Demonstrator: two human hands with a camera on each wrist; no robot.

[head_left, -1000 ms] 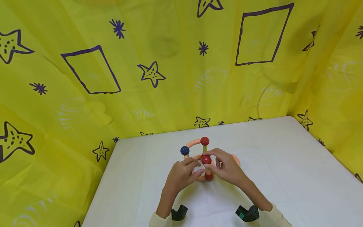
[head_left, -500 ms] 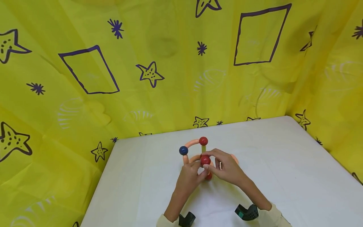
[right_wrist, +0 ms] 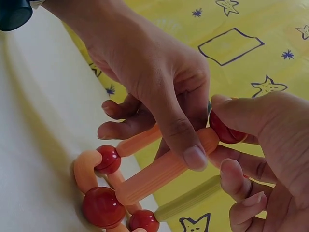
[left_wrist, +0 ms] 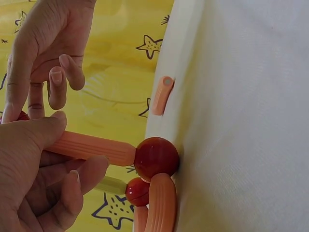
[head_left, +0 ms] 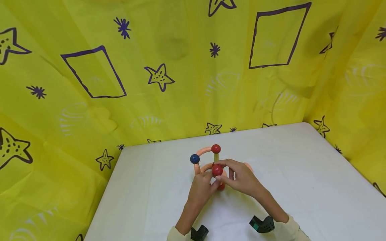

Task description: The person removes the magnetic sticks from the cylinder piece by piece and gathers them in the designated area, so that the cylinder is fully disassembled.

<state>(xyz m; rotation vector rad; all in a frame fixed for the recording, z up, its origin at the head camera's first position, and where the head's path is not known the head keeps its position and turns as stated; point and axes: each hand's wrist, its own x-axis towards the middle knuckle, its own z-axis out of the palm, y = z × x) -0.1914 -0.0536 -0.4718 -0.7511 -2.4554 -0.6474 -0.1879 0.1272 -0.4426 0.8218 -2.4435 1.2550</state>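
Note:
A ball-and-stick magnetic building structure stands on the white table. My left hand (head_left: 200, 190) pinches an upright peach stick (right_wrist: 154, 176) between thumb and fingers, just under a red ball (head_left: 217, 170). That ball sits at the stick's upper end, and my right hand (head_left: 245, 179) holds it between thumb and fingertips. At the stick's foot is another red ball (left_wrist: 157, 158), joined to a curved peach piece (left_wrist: 162, 203). Behind the hands rise a yellow-green stick (right_wrist: 188, 198), a red ball (head_left: 215, 149) and a dark blue ball (head_left: 194, 158), the two balls linked by a curved peach piece (head_left: 203, 150).
A loose peach piece (left_wrist: 163, 95) with a round metal end lies on the white table (head_left: 141, 194), partly behind my right hand in the head view. Yellow cloth (head_left: 169, 110) with drawn stars hangs behind the table and along its sides.
My left hand has moved right, from apart with spread fingers to pinching the upright stick under the ball. My right hand has kept hold of the red ball.

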